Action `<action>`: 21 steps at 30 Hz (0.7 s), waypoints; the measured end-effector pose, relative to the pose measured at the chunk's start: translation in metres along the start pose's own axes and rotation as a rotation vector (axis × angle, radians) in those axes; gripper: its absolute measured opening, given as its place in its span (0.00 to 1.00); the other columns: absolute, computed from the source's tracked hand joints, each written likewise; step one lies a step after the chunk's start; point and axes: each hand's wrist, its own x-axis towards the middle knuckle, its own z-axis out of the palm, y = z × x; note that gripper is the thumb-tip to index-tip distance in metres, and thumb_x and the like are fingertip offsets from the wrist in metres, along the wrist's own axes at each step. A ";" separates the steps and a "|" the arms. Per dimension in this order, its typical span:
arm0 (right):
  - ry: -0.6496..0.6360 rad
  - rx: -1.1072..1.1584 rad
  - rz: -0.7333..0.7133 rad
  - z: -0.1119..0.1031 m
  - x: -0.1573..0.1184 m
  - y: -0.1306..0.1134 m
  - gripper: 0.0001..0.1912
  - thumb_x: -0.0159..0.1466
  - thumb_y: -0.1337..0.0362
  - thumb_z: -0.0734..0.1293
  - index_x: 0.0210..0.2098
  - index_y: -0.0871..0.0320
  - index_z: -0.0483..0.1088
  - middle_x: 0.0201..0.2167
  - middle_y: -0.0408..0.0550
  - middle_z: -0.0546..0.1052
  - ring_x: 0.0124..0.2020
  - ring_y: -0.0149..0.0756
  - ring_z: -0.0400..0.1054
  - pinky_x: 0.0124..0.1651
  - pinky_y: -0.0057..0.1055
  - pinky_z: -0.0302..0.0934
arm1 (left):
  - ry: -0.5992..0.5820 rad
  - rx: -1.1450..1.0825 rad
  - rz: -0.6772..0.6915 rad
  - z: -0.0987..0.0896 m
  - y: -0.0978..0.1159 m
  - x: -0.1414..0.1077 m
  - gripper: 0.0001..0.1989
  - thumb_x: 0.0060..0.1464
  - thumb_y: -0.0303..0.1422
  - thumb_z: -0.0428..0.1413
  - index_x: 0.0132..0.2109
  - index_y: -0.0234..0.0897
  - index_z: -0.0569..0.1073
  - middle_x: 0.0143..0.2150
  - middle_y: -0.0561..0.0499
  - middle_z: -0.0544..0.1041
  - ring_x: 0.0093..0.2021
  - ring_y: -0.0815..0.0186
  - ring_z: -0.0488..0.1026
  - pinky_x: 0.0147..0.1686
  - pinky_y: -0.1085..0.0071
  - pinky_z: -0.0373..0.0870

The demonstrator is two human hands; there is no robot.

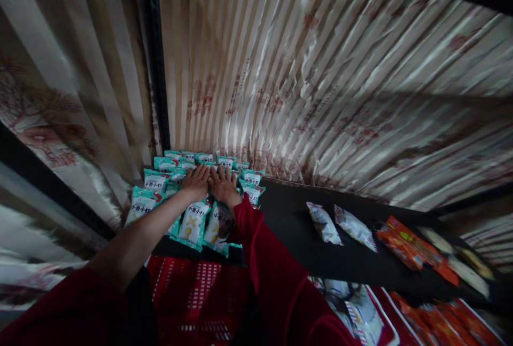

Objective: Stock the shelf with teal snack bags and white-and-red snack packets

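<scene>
Several teal-and-white snack bags [192,224] lie in rows on the left part of a black shelf [284,218]. My left hand [196,182] rests with fingers outstretched on the middle of these bags. Close beside it, my right hand [225,186] also lies on the bags, its fingers spread. Both hands press on the bag tops and neither is wrapped around a bag. The bags beneath my palms are partly hidden.
Two white snack bags [324,223] and orange packets [412,247] lie farther right on the shelf. Below stand a red basket [200,287] and more baskets holding white bags [364,314] and orange packets [444,322]. Patterned curtain sheeting [280,68] and a dark post [158,57] bound the shelf.
</scene>
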 end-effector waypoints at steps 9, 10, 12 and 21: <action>-0.019 0.020 -0.003 0.003 0.003 0.001 0.28 0.70 0.55 0.49 0.67 0.53 0.44 0.69 0.51 0.42 0.69 0.51 0.30 0.65 0.56 0.32 | -0.050 -0.005 -0.002 -0.005 0.000 -0.001 0.29 0.59 0.30 0.38 0.67 0.30 0.50 0.70 0.45 0.46 0.70 0.59 0.40 0.66 0.56 0.38; -0.009 0.016 -0.004 0.002 0.003 0.001 0.28 0.70 0.55 0.49 0.67 0.53 0.45 0.69 0.51 0.43 0.69 0.51 0.31 0.65 0.56 0.32 | -0.049 -0.012 -0.007 -0.005 0.000 -0.001 0.29 0.59 0.30 0.38 0.67 0.30 0.50 0.70 0.45 0.47 0.70 0.59 0.40 0.66 0.55 0.39; 0.033 -0.002 -0.012 0.001 0.005 0.001 0.28 0.70 0.54 0.49 0.67 0.53 0.46 0.70 0.50 0.42 0.69 0.50 0.32 0.65 0.55 0.31 | -0.037 -0.027 -0.019 -0.005 -0.001 0.002 0.29 0.60 0.30 0.37 0.67 0.31 0.50 0.70 0.45 0.47 0.70 0.59 0.40 0.65 0.54 0.39; 0.051 -0.057 0.018 0.002 0.016 0.005 0.28 0.70 0.54 0.47 0.67 0.54 0.45 0.69 0.49 0.45 0.69 0.49 0.35 0.65 0.54 0.36 | 0.002 -0.072 -0.028 -0.005 -0.007 0.013 0.28 0.62 0.34 0.36 0.67 0.30 0.49 0.70 0.43 0.45 0.70 0.59 0.38 0.65 0.54 0.39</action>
